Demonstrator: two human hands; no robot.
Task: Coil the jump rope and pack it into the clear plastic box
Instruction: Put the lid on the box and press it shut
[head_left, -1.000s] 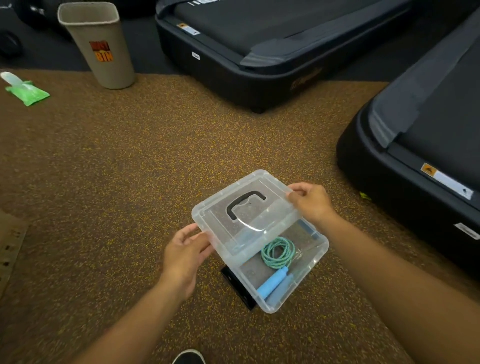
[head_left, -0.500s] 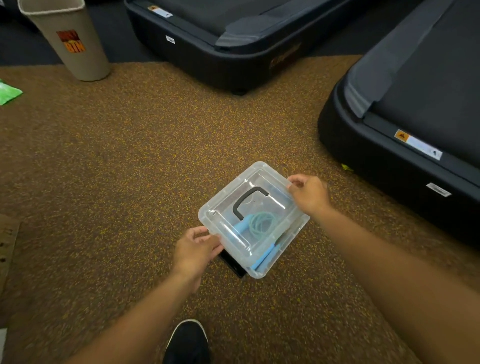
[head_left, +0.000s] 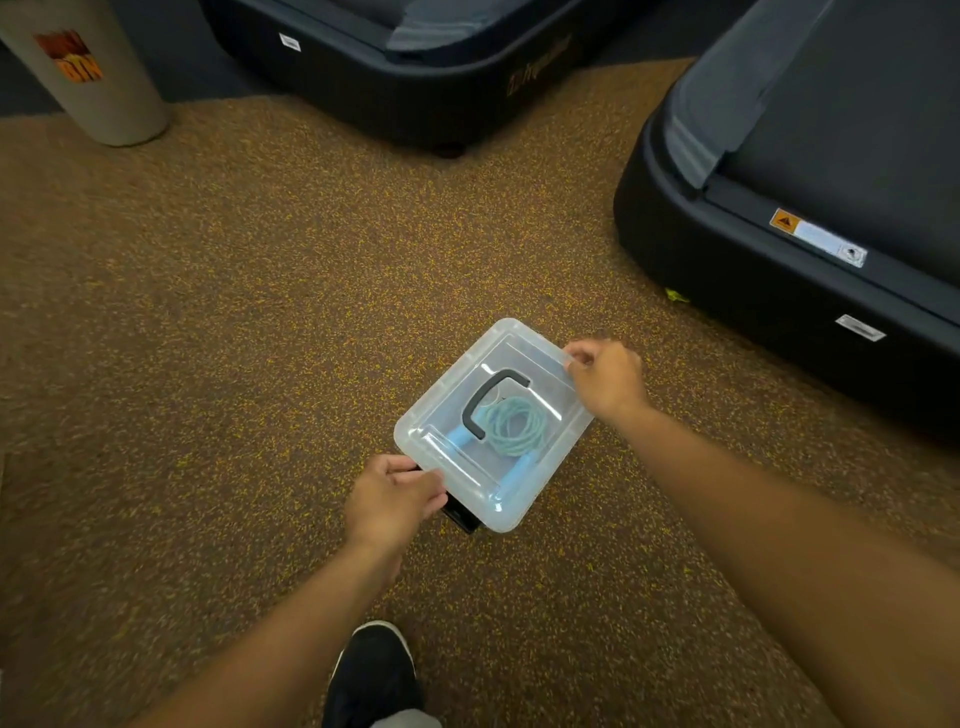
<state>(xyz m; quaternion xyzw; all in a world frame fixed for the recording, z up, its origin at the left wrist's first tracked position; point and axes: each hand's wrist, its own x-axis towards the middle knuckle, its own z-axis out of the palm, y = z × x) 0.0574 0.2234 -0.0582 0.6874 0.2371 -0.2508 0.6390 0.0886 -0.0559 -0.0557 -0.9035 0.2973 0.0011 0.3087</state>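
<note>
— Since a second ago your lid (head_left: 511, 452) has slid fully over the clear plastic box (head_left: 569, 441); jump rope (head_left: 514, 428) coiled inside, blurred through plastic.

— Your left hand (head_left: 392, 499) fingers pinch the near edge, right hand (head_left: 608, 379) fingers the far corner; black latch (head_left: 460, 517) half hidden.

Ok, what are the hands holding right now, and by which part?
Both grip the clear plastic box: left hand at its near-left edge by the black latch, right hand at the far-right lid edge.

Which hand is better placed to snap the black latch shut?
Left, probably. The left hand grips the clear box right beside the black latch; the right hand pinches the lid's opposite edge.
</note>
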